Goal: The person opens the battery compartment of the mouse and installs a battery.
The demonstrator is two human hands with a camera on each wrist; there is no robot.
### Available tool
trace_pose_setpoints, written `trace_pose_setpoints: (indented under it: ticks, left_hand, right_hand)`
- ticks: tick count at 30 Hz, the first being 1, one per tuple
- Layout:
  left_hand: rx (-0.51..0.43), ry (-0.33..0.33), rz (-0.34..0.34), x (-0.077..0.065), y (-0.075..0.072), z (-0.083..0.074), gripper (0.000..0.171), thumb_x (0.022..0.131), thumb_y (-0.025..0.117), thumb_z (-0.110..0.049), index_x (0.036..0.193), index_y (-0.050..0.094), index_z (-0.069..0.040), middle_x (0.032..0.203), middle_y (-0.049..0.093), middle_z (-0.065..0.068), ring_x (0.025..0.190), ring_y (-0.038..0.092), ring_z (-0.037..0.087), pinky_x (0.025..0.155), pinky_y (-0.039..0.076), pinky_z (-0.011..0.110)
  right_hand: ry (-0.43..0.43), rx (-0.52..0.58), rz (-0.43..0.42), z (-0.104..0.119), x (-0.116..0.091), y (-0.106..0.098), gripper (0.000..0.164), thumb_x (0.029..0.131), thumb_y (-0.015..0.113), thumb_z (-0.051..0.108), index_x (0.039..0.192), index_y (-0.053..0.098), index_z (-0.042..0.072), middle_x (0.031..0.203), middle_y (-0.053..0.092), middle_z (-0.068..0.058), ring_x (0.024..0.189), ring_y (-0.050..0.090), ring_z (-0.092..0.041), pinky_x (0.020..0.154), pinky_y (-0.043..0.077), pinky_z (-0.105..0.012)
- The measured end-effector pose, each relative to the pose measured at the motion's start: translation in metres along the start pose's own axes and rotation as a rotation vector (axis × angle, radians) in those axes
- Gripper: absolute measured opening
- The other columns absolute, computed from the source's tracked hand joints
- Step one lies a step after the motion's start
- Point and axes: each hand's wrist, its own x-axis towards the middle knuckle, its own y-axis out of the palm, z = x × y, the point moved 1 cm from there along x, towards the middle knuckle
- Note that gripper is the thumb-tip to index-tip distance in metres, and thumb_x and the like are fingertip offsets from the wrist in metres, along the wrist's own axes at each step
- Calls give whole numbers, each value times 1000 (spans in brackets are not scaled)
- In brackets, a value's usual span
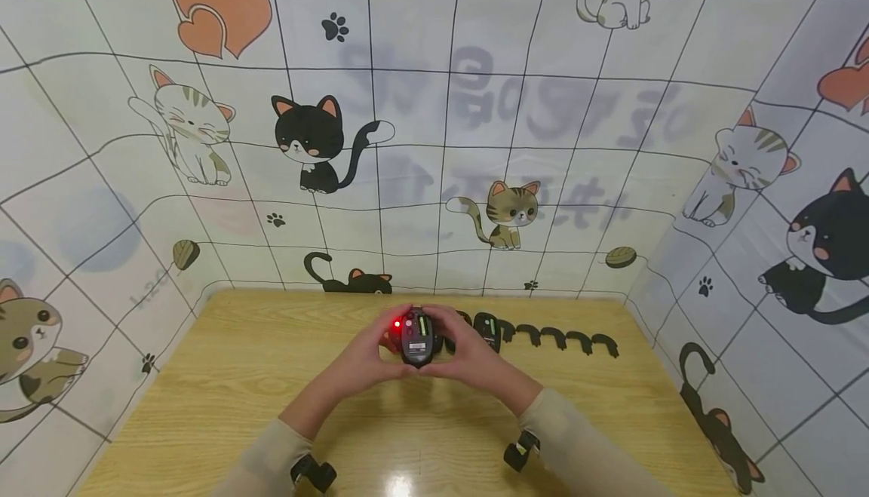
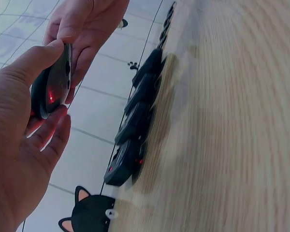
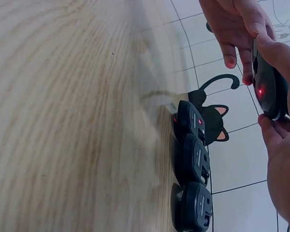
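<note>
A dark computer mouse (image 1: 417,342) is held up above the table, its underside toward the head camera. That underside shows a pale label, a yellow-green strip and a red glow near its left edge. My left hand (image 1: 360,361) grips one side of it, thumb at the near end and fingers at the far end. On the opposite side my right hand (image 1: 475,354) grips it the same way. Both wrist views show the mouse (image 2: 55,84) between thumbs and fingers, with a red light (image 3: 260,91) on it.
Behind the hands several dark mice (image 3: 193,157) stand in a row on the wooden table (image 1: 271,376), partly hidden in the head view. One mouse (image 1: 486,331) shows right of my right hand. Farther right lie several curved black pieces (image 1: 579,342). A cat-print curtain (image 1: 414,127) surrounds the table.
</note>
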Motion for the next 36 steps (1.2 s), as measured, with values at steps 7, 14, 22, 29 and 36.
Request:
trace_pose_setpoints:
  ticks: [7,14,22,29,36]
  left_hand:
    - [129,28,-35,-2,-17,10,107,84,99,-25,172,39,-14,162,53,4,124,61,21,103,58,40]
    - [174,-8,-29,-4,-33,20,107,85,98,-26,172,37,-14,167,48,5,129,60,24,108,57,46]
    - [183,-41,-13,-9,-48,25,108,84,97,-22,172,36,-10,170,45,9,132,60,28,110,56,50]
    - [179,-49,0,-9,-57,31,105,85,97,-19,171,39,-20,167,49,2,133,59,28,111,55,54]
    - [190,-96,2,-10,-64,42,104,84,98,-20,171,40,-22,164,52,4,131,60,32,111,54,61]
  right_hand:
    - [-31,-66,31,-3,21,8,99,87,98,15,167,40,12,167,42,-11,147,56,-33,121,49,-50]
    - [-37,-159,66,-4,42,17,99,87,98,18,167,41,11,166,43,-7,149,53,-24,123,47,-37]
    - [-53,-165,83,-12,60,30,100,87,99,23,167,41,13,167,42,-6,149,52,-22,123,47,-35]
    - [-48,-232,73,-18,71,39,98,87,99,29,166,42,17,167,43,-4,149,50,-23,123,48,-46]
    - [1,-242,80,-20,81,47,98,86,99,32,166,44,20,167,45,0,150,50,-22,124,47,-46]
